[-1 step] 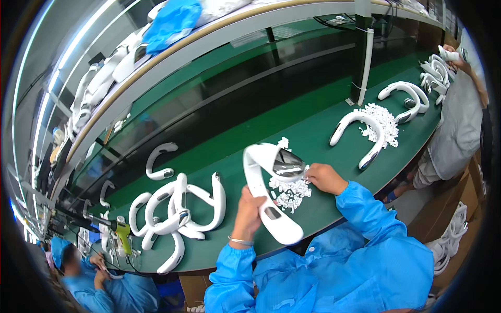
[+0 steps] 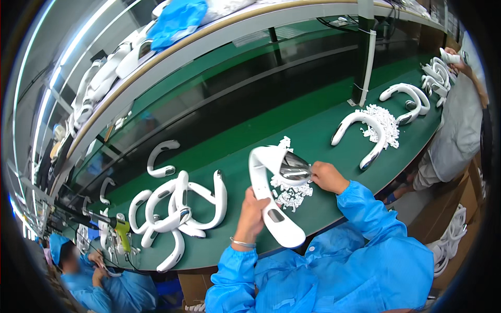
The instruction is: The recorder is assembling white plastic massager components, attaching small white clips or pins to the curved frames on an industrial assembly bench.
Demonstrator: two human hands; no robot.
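My left hand (image 2: 251, 213) is closed round the side of a white U-shaped neckband housing (image 2: 260, 180), held tilted above the green table. One end of it, with a dark glossy panel (image 2: 295, 169), points toward my right hand. My right hand (image 2: 330, 178) is pinched at the edge of that end; whatever its fingertips hold is too small to make out. The other end, with a dark oval window, hangs toward me. Underneath, a pile of small white plastic pieces (image 2: 294, 197) lies on the table, partly hidden by the housing.
Several white neckbands (image 2: 180, 208) lie tangled to the left, near a yellow-green tool (image 2: 122, 235). Another heap of small white pieces (image 2: 383, 122) sits at the right beside more neckbands (image 2: 360, 120). A post (image 2: 364, 68) rises behind. Co-workers sit at left (image 2: 104, 281) and stand at right (image 2: 459, 125).
The neckband housing has shifted slightly right and turned a little in my left hand. My right hand stays at its dark-panelled end.
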